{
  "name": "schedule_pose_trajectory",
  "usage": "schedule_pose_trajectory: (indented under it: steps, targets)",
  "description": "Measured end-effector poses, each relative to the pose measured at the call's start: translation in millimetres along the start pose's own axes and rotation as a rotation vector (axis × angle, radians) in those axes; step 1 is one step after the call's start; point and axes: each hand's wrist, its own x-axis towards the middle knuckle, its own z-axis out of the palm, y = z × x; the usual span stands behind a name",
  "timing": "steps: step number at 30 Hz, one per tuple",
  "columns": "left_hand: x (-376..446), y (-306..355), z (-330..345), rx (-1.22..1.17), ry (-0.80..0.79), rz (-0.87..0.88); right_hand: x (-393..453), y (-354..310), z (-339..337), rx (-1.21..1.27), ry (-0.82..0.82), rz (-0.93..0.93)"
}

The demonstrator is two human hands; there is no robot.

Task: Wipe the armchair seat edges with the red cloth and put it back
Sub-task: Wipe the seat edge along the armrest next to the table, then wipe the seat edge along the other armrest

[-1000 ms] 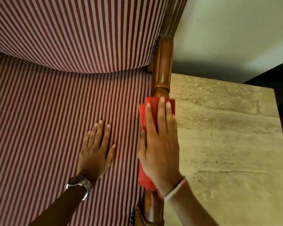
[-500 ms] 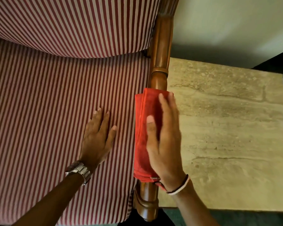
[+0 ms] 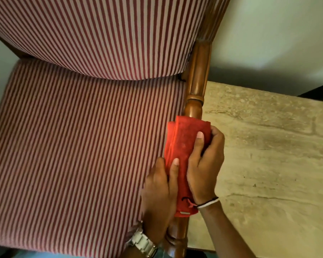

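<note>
1. The left hand (image 3: 158, 190) has left the striped seat (image 3: 78, 146) and joined the red cloth (image 3: 183, 155).
2. Both grips pinch the cloth, the right hand (image 3: 206, 164) too.
3. It wraps the wooden rail (image 3: 195, 90) beside the tabletop (image 3: 268, 164).

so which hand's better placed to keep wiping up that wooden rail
Right. The right hand wraps the red cloth around the wooden rail, fingers curled over its outer side. The left hand only pinches the cloth's near edge from the striped seat side.
</note>
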Motion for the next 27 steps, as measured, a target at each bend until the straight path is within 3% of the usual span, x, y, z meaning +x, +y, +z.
schedule_pose_trajectory:
  steps: [2, 6, 11, 14, 20, 27]
  targets:
    - [1, 1, -3, 0.054, 0.061, 0.023, 0, -4, -1, -0.047, 0.028, -0.053]
    - [6, 0, -29, -0.313, -0.065, -0.055, -5, -31, 7, -0.074, 0.079, -0.172]
    - [25, -28, -105, -0.384, 0.061, 0.025, -24, -95, 48, -0.017, 0.016, -0.281]
    - [47, -56, -178, -0.296, 0.162, 0.102, -45, -140, 97, 0.152, -0.069, -0.223]
    - [84, -119, -338, -0.049, 0.413, 0.149, -92, -235, 206, 0.553, -0.402, -0.097]
    - [107, -189, -470, 0.177, 0.512, 0.106, -140, -321, 311, 0.574, -0.576, -0.061]
